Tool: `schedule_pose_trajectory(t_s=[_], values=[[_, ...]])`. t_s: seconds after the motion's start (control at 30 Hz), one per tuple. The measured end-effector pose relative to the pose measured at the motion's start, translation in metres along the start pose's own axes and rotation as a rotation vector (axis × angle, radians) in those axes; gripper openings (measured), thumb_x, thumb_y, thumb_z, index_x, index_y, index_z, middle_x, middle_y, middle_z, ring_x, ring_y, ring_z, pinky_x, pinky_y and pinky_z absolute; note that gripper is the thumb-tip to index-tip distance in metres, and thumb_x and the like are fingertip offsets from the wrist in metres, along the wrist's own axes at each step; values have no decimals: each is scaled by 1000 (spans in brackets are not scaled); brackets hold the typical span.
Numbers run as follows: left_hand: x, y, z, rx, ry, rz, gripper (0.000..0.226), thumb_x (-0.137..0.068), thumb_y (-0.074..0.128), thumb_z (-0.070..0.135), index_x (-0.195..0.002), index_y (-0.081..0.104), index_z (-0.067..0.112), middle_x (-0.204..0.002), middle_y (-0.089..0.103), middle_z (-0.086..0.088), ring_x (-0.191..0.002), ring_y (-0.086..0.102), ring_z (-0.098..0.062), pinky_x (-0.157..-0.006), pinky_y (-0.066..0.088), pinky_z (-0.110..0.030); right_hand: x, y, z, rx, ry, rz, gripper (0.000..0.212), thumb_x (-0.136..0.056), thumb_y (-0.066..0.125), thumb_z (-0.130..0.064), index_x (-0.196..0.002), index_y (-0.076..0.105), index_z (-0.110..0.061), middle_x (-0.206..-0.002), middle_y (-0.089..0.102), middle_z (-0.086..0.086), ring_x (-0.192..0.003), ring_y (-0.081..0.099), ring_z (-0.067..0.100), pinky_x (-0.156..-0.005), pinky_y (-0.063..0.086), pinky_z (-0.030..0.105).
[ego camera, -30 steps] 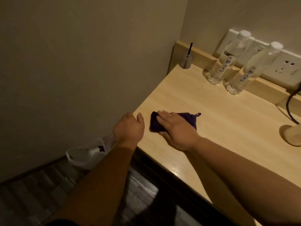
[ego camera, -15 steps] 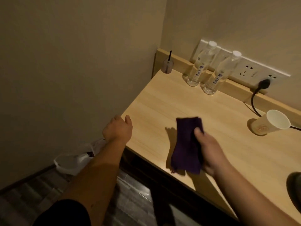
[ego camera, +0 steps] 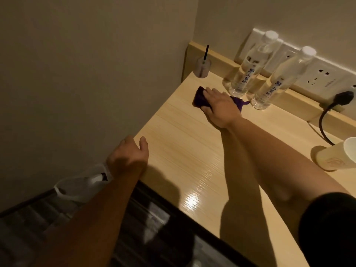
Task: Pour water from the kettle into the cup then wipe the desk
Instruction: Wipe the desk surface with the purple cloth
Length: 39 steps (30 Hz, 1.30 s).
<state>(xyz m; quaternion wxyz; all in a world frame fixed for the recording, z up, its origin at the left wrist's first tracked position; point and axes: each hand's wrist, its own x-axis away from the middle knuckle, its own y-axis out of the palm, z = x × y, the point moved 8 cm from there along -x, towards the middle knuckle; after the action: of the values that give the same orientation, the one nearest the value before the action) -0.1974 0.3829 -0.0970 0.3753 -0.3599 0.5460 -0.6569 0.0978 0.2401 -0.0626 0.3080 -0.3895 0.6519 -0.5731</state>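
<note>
My right hand (ego camera: 219, 106) lies flat on a dark purple cloth (ego camera: 200, 98) and presses it onto the light wooden desk (ego camera: 185, 151), near the far left corner. The cloth's corner sticks out beside the nearer water bottle. My left hand (ego camera: 129, 156) rests on the desk's left front corner, fingers loosely curled, holding nothing. A paper cup (ego camera: 339, 156) stands at the right edge of the view, partly cut off. The kettle is out of view.
Two clear water bottles (ego camera: 248, 68) (ego camera: 279, 79) stand at the back by a raised ledge. A small cup with a black straw (ego camera: 203, 67) sits in the corner. A black plug and cord (ego camera: 341, 99) hang from the wall sockets. A white plastic bag (ego camera: 81, 185) lies on the floor.
My right hand lifted the cloth off the desk's front area, then carried it to the far corner and pressed it down by the bottles. My left hand stayed at the corner.
</note>
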Motion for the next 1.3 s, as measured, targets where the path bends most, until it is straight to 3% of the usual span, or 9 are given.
schedule_pose_trajectory(t_s=[0.37,0.57,0.67,0.77,0.9,1.03,1.17,1.23,1.3], values=[[8,-12,2,153,50,45,67,-90,20,60,-113,54,6,-107,63,-20,-91,60,-42,-68,36,-42,214,19,-85,-122,-52,-21,58,-96,42,-39,-147,30,-13,-154,28,8,-142,23,24,-115,7,37],[10,-16,5,149,59,5,69,-92,20,58,-125,50,5,-120,59,-23,-102,57,-44,-78,43,-47,328,23,-139,-232,32,-47,59,-89,61,-25,-143,40,-12,-151,32,6,-140,27,24,-114,15,45],[9,-14,6,188,58,-25,71,-93,21,57,-128,48,2,-125,56,-26,-108,55,-46,-85,44,-51,362,13,-141,-574,209,-35,52,-95,51,-33,-144,37,-23,-151,34,-7,-140,25,8,-115,18,32],[9,-11,7,207,53,-36,70,-96,22,55,-130,47,-1,-128,54,-27,-110,54,-47,-87,43,-52,364,-12,-107,-1096,513,21,40,-91,48,-45,-131,53,-38,-127,61,-16,-116,53,0,-98,37,19],[9,-12,5,181,43,-12,68,-95,22,56,-126,50,2,-124,56,-25,-105,55,-46,-81,43,-51,323,-57,-21,-1414,742,283,26,-88,55,-37,-103,65,-18,-98,69,16,-85,64,28,-81,48,43],[6,-10,2,157,15,-2,66,-93,23,57,-119,52,4,-116,60,-25,-99,57,-45,-76,42,-47,233,-100,54,-801,571,345,20,-94,46,-41,-108,58,-35,-105,67,-2,-92,62,16,-76,46,35],[3,-3,1,224,7,-21,65,-95,27,55,-124,49,1,-124,56,-28,-107,53,-47,-91,44,-53,139,-71,72,-139,227,159,47,-92,53,-23,-138,42,-23,-137,52,5,-121,47,24,-102,36,40],[2,-3,-1,209,14,4,66,-93,26,58,-123,50,4,-122,57,-26,-105,54,-47,-90,45,-54,121,-33,76,2,156,15,52,-93,52,-27,-142,37,-18,-142,46,9,-124,43,28,-105,32,42],[1,-4,-2,187,19,23,69,-91,23,60,-122,51,5,-119,59,-25,-102,56,-46,-87,46,-54,118,-15,83,28,146,17,56,-95,47,-34,-145,32,-15,-149,38,9,-134,34,29,-110,25,44]])
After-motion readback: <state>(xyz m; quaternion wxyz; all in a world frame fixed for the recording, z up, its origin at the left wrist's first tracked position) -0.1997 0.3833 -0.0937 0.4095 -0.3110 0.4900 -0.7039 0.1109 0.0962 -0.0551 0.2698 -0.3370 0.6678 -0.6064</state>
